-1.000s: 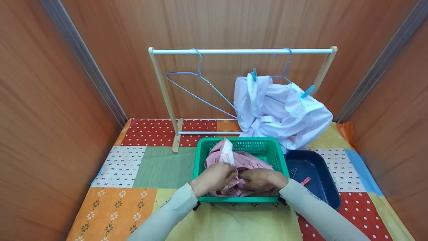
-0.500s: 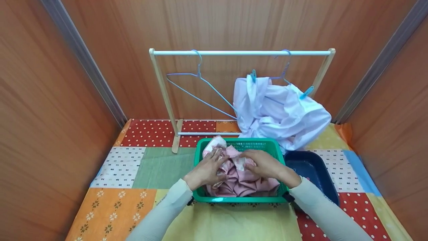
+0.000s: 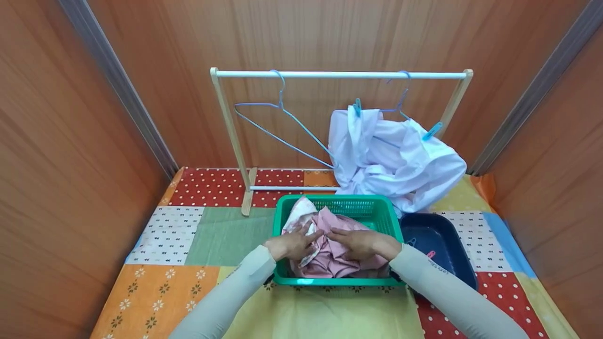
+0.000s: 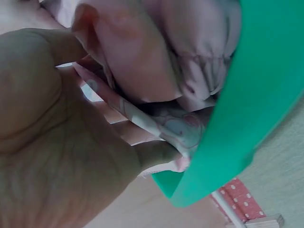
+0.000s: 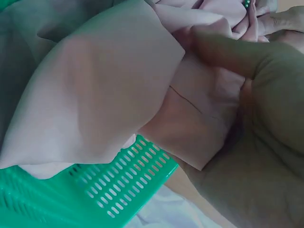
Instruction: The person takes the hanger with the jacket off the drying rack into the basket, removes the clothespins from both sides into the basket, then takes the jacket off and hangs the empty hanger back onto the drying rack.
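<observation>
A crumpled pink garment (image 3: 332, 266) fills much of the green basket (image 3: 337, 282) in the head view. A white printed part (image 3: 300, 212) of it rises at the basket's left side. My left hand (image 3: 293, 244) rests on the garment's left part with fingers spread. To its right, my right hand (image 3: 360, 242) lies on the pink folds, fingers extended. In the left wrist view, gathered pink fabric (image 4: 204, 71) shows beside the palm. The right wrist view has the thumb (image 5: 228, 52) lying over a pink fold (image 5: 104, 85).
Behind the basket stands a rack (image 3: 325, 74) with a bare hanger (image 3: 282, 135) at left. A white garment (image 3: 395, 160), held by blue clothespins (image 3: 432, 131), hangs at right. A dark tray (image 3: 452, 254) with clothespins (image 3: 431, 254) sits right of the basket.
Both hands have gone from bunching the pink garment to lying on it with fingers extended. The white printed part has shifted left, and the pink folds have been rearranged inside the basket.
</observation>
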Available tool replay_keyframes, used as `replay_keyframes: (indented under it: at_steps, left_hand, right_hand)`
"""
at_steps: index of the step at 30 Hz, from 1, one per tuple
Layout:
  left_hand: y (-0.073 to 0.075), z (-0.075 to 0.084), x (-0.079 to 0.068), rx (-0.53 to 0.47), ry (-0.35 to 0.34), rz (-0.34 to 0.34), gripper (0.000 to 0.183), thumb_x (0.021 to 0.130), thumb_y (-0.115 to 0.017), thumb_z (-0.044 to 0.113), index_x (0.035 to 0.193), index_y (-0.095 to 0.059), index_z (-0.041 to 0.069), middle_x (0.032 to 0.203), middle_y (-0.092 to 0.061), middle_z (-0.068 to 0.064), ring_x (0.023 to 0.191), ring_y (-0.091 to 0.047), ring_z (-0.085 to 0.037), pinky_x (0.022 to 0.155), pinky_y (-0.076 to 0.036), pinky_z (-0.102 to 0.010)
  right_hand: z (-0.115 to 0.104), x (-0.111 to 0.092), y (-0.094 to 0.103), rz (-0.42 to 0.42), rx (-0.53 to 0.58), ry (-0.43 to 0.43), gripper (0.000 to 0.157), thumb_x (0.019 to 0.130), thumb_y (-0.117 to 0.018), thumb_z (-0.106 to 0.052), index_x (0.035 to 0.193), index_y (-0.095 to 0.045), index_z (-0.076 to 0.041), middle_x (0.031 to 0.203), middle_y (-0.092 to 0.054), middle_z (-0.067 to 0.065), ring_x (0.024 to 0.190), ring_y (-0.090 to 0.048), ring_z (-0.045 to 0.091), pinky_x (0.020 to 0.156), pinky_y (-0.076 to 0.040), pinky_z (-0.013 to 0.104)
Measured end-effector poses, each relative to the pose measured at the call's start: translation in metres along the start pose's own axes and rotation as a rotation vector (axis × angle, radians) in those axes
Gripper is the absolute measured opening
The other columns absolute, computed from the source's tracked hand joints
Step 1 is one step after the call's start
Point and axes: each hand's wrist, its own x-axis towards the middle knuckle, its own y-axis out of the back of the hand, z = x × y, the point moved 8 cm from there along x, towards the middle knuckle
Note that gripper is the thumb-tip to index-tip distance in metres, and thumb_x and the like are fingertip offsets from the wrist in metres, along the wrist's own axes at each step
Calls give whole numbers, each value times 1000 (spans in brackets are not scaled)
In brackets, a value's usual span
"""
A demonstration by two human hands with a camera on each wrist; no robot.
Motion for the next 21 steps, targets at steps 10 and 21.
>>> replay_keyframes:
  at_steps: [10, 21]
  left_hand:
    - [-23, 2, 10, 167, 58, -102, 58, 104, -42, 36, 157, -21, 32, 168, -1, -3, 154, -5, -30, 119, -22, -58]
    - [-50, 15, 21, 695, -191, -287, 44, 95, -61, 38, 137, -58, 25, 167, -9, 0, 153, -2, -38, 122, -20, -48]
  right_hand:
    - [4, 22, -15, -167, 79, -11, 57, 106, -39, -30, 158, -17, -31, 166, -16, -3, 149, -29, 24, 119, -29, 45]
    - [2, 39, -31, -228, -9, -52, 67, 100, -47, -14, 158, -16, -28, 167, -9, -7, 93, -62, 13, 66, -47, 24]
